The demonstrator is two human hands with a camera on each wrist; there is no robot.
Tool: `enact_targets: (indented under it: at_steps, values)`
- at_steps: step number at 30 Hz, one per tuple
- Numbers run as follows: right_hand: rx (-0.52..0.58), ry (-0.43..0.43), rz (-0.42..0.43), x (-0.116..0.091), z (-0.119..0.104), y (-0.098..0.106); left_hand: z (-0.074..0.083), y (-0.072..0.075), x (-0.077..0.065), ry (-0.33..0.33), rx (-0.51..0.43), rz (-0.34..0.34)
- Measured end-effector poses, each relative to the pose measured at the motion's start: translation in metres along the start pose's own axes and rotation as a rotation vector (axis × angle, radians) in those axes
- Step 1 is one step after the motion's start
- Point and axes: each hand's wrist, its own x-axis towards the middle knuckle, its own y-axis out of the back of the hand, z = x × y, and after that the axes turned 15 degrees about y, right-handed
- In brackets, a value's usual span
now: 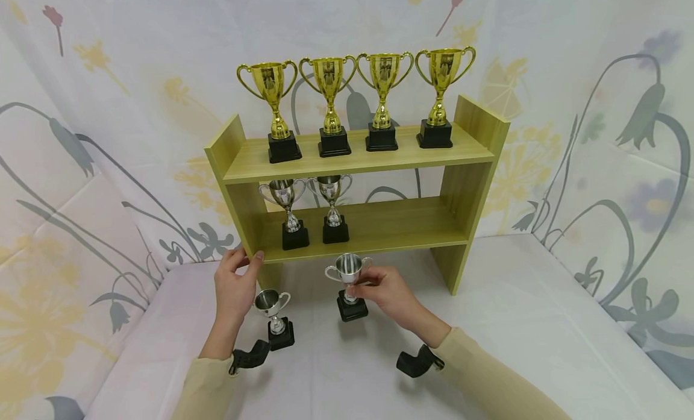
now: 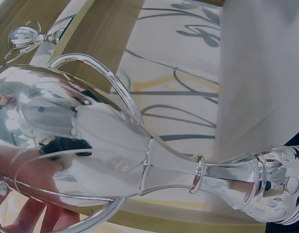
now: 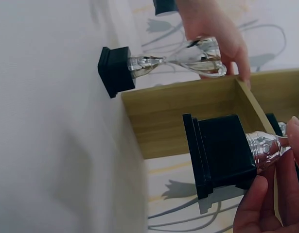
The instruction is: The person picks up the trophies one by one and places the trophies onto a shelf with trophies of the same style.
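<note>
My right hand (image 1: 387,293) pinches the stem of a silver trophy cup (image 1: 349,267) in front of the shelf, its black base (image 3: 222,150) hanging clear of the table. My left hand (image 1: 234,287) grips the left side panel of the wooden shelf (image 1: 238,209), thumb at the front edge near the lower board. Another silver trophy cup (image 1: 269,300) stands on the table beside the left wrist; its silver bowl (image 2: 100,141) fills much of the left wrist view. Two silver trophies (image 1: 291,222), (image 1: 333,218) occupy the left half of the lower board.
Several gold trophies (image 1: 383,73) line the top board of the shelf. A white cloth (image 1: 499,347) covers the table, and a flower-printed curtain (image 1: 135,76) hangs behind and at the sides. Black wrist mounts (image 1: 414,363) sit on both forearms.
</note>
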Motion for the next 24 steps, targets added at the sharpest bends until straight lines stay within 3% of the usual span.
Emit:
enact_targets:
  at_steps: [16, 24]
  values:
    - [-0.021, -0.007, 0.009, 0.005, -0.009, 0.000, 0.002, 0.000, -0.001, -0.013, -0.006, -0.001]
    - [-0.022, 0.034, 0.018, 0.007, -0.012, 0.001, 0.001, 0.000, -0.001, -0.009, -0.010, -0.002]
